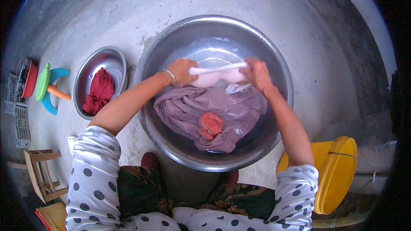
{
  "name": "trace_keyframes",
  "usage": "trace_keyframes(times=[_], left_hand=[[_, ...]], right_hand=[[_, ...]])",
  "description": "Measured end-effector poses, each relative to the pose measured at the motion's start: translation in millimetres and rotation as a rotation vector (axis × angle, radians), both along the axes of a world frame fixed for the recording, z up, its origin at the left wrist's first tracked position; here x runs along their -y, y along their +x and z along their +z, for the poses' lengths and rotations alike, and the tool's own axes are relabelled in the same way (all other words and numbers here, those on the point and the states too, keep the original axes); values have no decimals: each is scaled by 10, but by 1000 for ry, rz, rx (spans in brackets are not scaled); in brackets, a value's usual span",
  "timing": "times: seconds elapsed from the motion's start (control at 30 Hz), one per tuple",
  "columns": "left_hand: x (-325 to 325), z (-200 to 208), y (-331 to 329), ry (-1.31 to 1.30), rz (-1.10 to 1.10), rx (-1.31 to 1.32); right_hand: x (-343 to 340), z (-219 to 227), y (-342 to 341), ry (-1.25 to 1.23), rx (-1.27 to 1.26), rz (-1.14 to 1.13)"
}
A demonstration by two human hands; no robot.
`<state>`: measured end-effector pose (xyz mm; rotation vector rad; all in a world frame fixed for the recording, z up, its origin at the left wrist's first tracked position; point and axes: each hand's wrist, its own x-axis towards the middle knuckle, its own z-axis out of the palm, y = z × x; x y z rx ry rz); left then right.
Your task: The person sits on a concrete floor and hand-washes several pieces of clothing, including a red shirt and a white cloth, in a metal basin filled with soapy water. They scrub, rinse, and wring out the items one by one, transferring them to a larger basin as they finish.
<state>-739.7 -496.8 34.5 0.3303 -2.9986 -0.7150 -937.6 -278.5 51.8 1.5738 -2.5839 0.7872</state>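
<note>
White cloth (219, 73) lies stretched side to side across the basin's (282, 72) far half, left hand (182, 71) and right hand (257, 73) closed on its ends.

I see a large steel basin (274, 60) filling the centre of the head view, with water in it. My left hand (182, 71) and right hand (257, 73) each clench one end of a pale pink cloth (218, 73), stretched between them above the water. Below them soaks a mauve garment (239, 111) with a small red-orange cloth (210, 125) lying on it. At nine o'clock a smaller steel bowl (113, 57) holds a dark red cloth (99, 90). At four o'clock stands a yellow bucket (338, 175).
</note>
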Motion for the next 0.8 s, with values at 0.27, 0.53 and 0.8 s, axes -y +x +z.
trace_keyframes(times=[0.27, 0.53, 0.8], left_hand=[[432, 893, -228, -136, 42, -700], [516, 94, -268, -347, 128, -539], [228, -1063, -90, -190, -101, -66]], right_hand=[[143, 896, -100, -298, -284, -65], [200, -217, -447, -149, -188, -111], [219, -1025, -192, 407, -204, 468]])
